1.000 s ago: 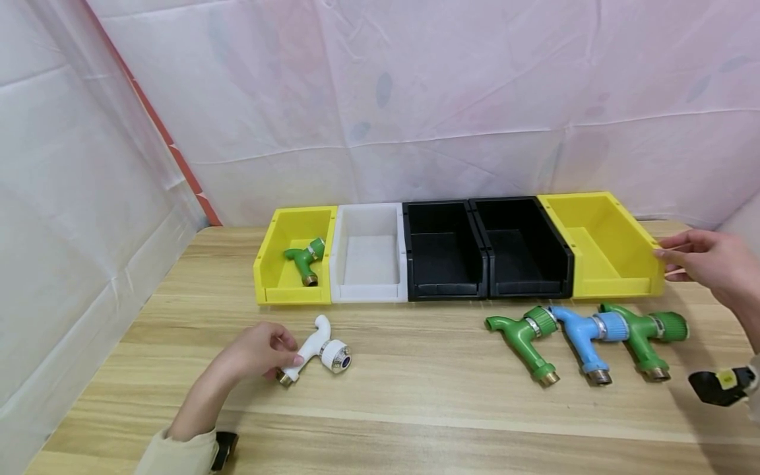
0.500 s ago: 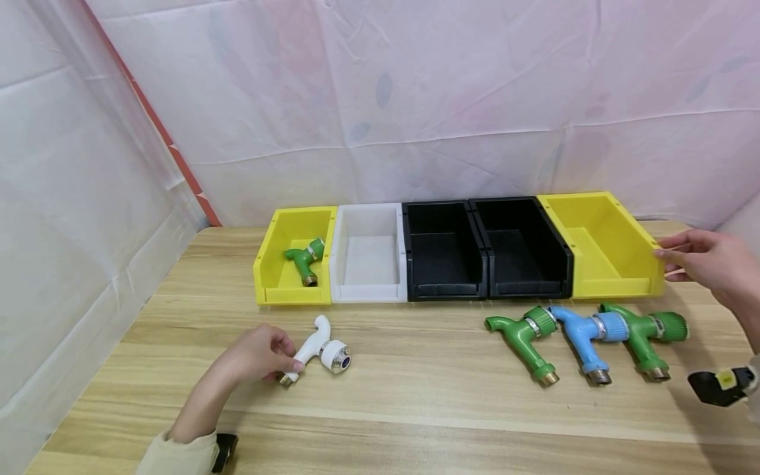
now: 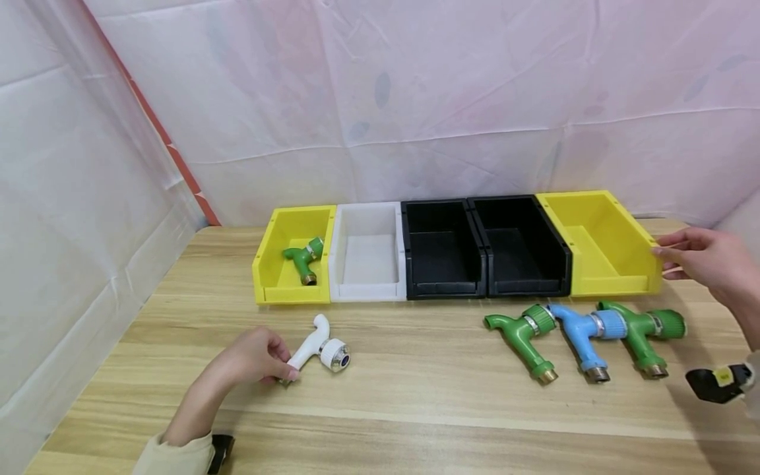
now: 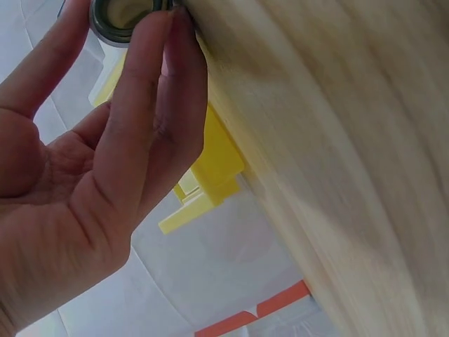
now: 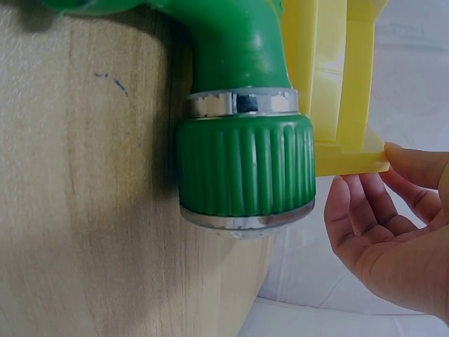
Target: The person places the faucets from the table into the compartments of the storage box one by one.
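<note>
A white tap (image 3: pixel 311 346) with a ribbed white knob lies on the wooden table. My left hand (image 3: pixel 255 357) pinches it near its threaded end, which the fingers mostly cover; in the left wrist view a round, dark-rimmed opening (image 4: pixel 126 21) shows at the fingertips. At the far right, my right hand (image 3: pixel 709 260) grips the outer rim of the large yellow bin (image 3: pixel 644 285), thumb against the edge and fingers along the outer wall. Close in front of that hand lies a green tap (image 3: pixel 647 333), large in the right wrist view.
Bins stand side by side: a yellow one (image 3: pixel 262 264) holding a green tap (image 3: pixel 304 261), a white one (image 3: pixel 368 291), and two black ones (image 3: pixel 446 289). A blue tap (image 3: pixel 584 336) and another green tap (image 3: pixel 524 340) lie before the right bins. Cloth hangs behind.
My left hand has slid slightly down the white tap toward its threaded end, covering more of it. The tap stays in place, and my right hand keeps its position on the bin.
</note>
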Tool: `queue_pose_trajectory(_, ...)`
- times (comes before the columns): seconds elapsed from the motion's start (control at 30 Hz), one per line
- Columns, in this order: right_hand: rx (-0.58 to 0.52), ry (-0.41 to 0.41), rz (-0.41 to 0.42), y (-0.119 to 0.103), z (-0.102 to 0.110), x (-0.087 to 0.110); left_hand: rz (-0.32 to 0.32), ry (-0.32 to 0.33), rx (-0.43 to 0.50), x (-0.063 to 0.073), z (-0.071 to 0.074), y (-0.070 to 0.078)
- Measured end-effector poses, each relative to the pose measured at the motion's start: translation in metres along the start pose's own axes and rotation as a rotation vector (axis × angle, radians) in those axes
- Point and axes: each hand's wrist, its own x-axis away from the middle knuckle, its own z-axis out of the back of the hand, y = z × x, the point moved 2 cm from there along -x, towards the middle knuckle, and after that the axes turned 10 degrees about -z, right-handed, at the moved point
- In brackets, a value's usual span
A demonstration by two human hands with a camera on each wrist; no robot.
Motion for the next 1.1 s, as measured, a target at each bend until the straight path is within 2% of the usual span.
queue_pose_trajectory(0.37,-0.008,-0.014,0.027,-0.01,0.003,0.005,-0.014,-0.011,-0.011,0.0,0.0,0.0)
queue_pose_trajectory(0.9,-0.006,-0.014,-0.002,-0.009,0.003,0.006,-0.017,0.007,-0.024,0.001,0.001,0.003)
queue_pose_trajectory(1.1,-0.005,-0.016,-0.004,-0.009,0.002,0.006,-0.019,0.023,0.006,0.003,0.003,0.006)
